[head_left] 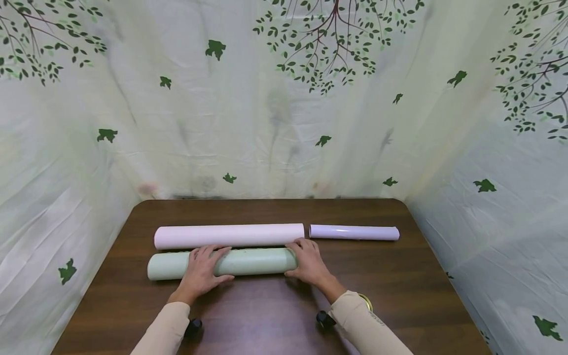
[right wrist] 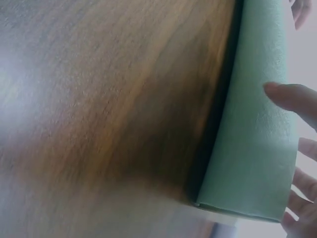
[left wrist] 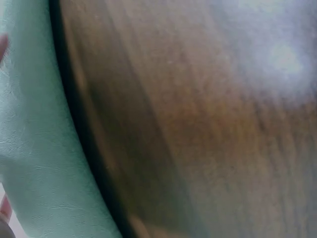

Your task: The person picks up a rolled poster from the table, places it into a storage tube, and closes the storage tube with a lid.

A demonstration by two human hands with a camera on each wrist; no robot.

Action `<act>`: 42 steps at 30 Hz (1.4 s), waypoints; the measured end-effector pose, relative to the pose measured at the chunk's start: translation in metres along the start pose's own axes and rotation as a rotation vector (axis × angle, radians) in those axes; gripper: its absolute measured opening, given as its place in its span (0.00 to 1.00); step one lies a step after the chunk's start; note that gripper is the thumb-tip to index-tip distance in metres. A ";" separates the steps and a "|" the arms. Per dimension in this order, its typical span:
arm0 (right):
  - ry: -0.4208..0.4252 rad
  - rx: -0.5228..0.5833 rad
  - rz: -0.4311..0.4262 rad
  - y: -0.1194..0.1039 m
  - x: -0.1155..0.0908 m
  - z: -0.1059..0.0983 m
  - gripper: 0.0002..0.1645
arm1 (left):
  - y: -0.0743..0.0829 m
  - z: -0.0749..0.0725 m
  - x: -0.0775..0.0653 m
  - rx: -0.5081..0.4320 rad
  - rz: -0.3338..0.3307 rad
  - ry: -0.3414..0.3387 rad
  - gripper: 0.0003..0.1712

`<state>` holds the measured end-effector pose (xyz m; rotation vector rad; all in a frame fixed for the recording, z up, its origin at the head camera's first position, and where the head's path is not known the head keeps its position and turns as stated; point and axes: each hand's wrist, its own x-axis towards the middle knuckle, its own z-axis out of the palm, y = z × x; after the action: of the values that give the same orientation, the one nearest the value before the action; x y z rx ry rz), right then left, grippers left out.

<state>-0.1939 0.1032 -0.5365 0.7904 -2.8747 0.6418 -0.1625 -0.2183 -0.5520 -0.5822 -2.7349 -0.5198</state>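
A pale green wallpaper roll (head_left: pixel 255 261) with a finely textured surface lies sideways on the brown table (head_left: pixel 266 305). My left hand (head_left: pixel 201 273) grips it left of its middle, fingers over the top and thumb along the near side. At the roll's right end, my right hand (head_left: pixel 309 264) holds it between thumb and fingers. The right wrist view shows that thumb (right wrist: pixel 290 96) on the green surface (right wrist: pixel 252 148), with the other fingers along the far side. In the left wrist view the green roll (left wrist: pixel 44 148) fills the left edge, and only bits of fingers show.
Just behind lies a pale pink roll (head_left: pixel 230 235), parallel to the green one. A thinner, glossy lilac roll (head_left: pixel 354 232) lies to its right. Leaf-printed white cloth (head_left: pixel 275 123) hangs behind the table and along both sides.
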 end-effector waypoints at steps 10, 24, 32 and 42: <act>-0.008 0.116 0.010 0.028 -0.010 -0.037 0.41 | 0.001 -0.023 0.022 -0.152 -0.061 0.026 0.41; 0.108 0.101 0.035 0.099 -0.012 -0.066 0.39 | -0.021 -0.033 0.072 -0.278 -0.100 -0.119 0.45; 0.083 0.065 0.096 0.148 -0.013 -0.073 0.43 | -0.030 -0.029 0.088 -0.360 -0.131 -0.185 0.53; 0.100 0.131 0.251 0.194 -0.022 -0.072 0.41 | -0.040 -0.025 0.089 -0.377 -0.243 -0.218 0.53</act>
<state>-0.2749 0.2948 -0.5473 0.3980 -2.8871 0.8777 -0.2529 -0.2331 -0.5094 -0.4098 -2.9509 -1.1081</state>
